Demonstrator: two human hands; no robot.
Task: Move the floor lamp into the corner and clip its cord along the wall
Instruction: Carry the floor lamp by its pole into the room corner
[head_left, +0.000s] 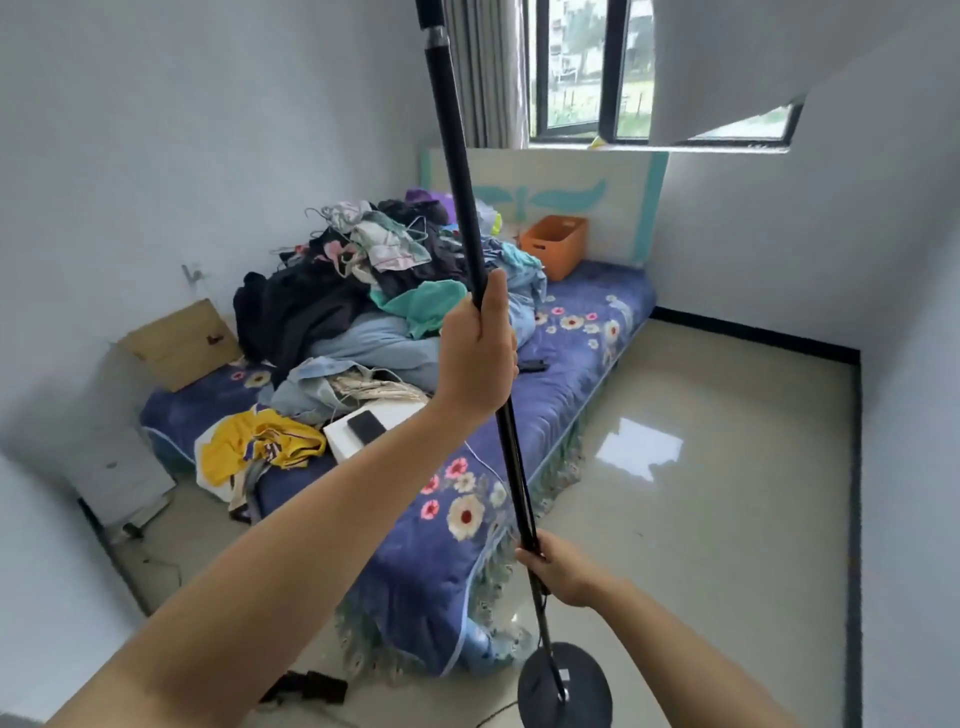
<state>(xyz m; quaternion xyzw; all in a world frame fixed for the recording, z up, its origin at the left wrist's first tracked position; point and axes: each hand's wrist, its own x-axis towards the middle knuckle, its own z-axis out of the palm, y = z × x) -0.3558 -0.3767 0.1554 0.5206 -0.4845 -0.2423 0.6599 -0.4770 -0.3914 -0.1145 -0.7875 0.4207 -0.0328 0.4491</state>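
A black floor lamp (470, 244) leans by the bed (566, 364), its disc base (563, 686) at 6 o'clock; left hand (475, 358) wraps mid-pole, right hand (558, 569) grips low; stiff, likely bottom-heavy, best held in two places.

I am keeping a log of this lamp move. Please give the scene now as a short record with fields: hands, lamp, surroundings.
left hand: grip closed around the floor lamp pole, upper part
right hand: grip closed around the pole lower down
lamp: pole tilted; round base low over the floor; lampshade at top right
bed: left of the pole, piled with clothes
orange basket: on the bed by the headboard
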